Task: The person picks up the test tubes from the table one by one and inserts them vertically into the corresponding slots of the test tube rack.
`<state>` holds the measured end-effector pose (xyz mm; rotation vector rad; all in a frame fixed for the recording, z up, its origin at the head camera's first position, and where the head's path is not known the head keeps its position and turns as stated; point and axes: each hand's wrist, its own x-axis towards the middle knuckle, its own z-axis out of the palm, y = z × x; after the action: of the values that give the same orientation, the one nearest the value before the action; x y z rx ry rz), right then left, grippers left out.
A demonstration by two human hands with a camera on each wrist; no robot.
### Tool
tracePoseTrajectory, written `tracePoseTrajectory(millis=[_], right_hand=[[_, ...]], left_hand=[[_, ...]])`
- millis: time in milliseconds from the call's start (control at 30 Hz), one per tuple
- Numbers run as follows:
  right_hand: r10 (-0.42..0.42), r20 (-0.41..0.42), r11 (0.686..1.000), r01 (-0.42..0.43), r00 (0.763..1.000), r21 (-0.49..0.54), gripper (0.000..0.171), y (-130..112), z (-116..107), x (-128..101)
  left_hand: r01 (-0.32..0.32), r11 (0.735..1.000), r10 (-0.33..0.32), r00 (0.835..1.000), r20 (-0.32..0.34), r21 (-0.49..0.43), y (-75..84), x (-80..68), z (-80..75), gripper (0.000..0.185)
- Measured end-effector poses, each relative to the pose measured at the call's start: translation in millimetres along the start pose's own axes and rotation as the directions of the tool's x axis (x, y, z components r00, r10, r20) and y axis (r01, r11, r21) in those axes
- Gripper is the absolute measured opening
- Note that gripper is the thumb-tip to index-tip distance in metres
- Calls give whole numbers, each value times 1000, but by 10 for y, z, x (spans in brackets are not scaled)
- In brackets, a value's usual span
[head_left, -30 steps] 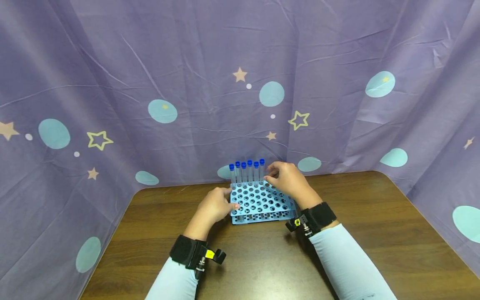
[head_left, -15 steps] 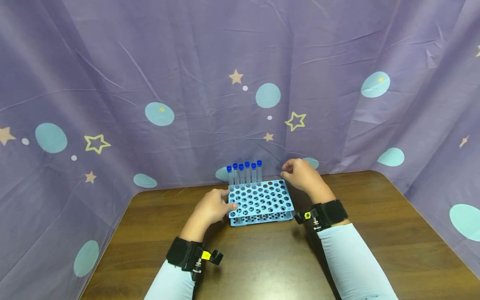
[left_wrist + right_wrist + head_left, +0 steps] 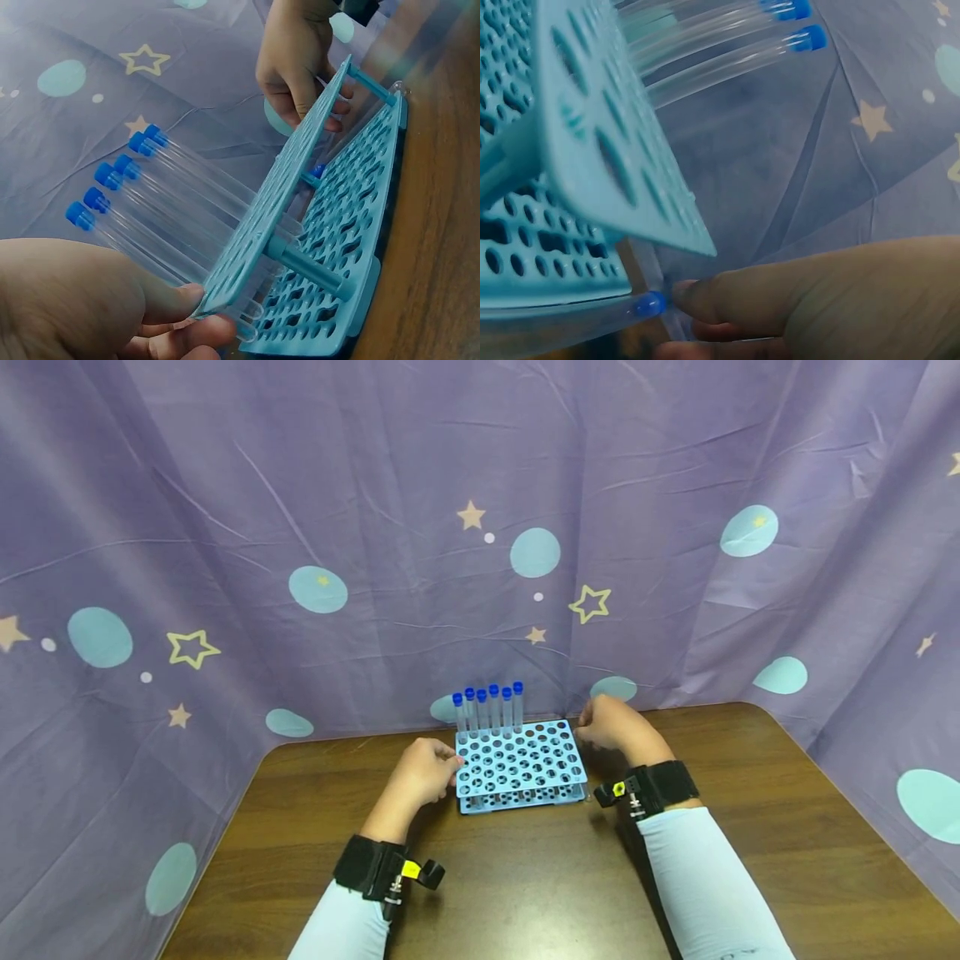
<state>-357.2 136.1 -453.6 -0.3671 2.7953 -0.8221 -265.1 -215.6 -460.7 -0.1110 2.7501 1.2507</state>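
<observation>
A light-blue test tube rack (image 3: 521, 768) stands on the table, with several clear test tubes (image 3: 180, 195) with blue caps upright along its back left. My left hand (image 3: 426, 770) holds the left edge of its upper plate, the thumb (image 3: 176, 301) at the edge and fingers below. My right hand (image 3: 615, 727) reaches down beside the back right corner. Low by the rack's right side lies another test tube (image 3: 570, 326) with a blue cap. The right thumb tip (image 3: 694, 294) is close to that cap; whether it touches is unclear. The right fingers are loosely bent.
A wooden table (image 3: 517, 893) carries the rack near its back edge. Right behind it hangs a purple curtain (image 3: 420, 485) with stars and blue ovals. The loose tube lies close against the rack's base.
My right hand has moved right from the tubes, then down beside the rack's right side. The left thumb has slid from the rack's top to its left edge.
</observation>
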Motion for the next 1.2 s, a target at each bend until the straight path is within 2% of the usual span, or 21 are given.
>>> tracePoseTrajectory(millis=[100,333,667,1200], right_hand=[[10,43,1000,-11,999,17,15,27,33,5],[12,93,999,-17,996,47,17,56,102,28],[11,81,997,-16,997,70,17,96,171,41],[61,40,997,-63,997,51,17,82,180,36]], left_hand=[[10,1000,-10,1000,1,-11,-19,6,17,22],[5,1000,-4,1000,15,-30,-22,-8,30,25],[5,1000,-5,1000,18,-31,5,10,44,25],[27,999,-27,1000,15,-38,-6,55,70,26]])
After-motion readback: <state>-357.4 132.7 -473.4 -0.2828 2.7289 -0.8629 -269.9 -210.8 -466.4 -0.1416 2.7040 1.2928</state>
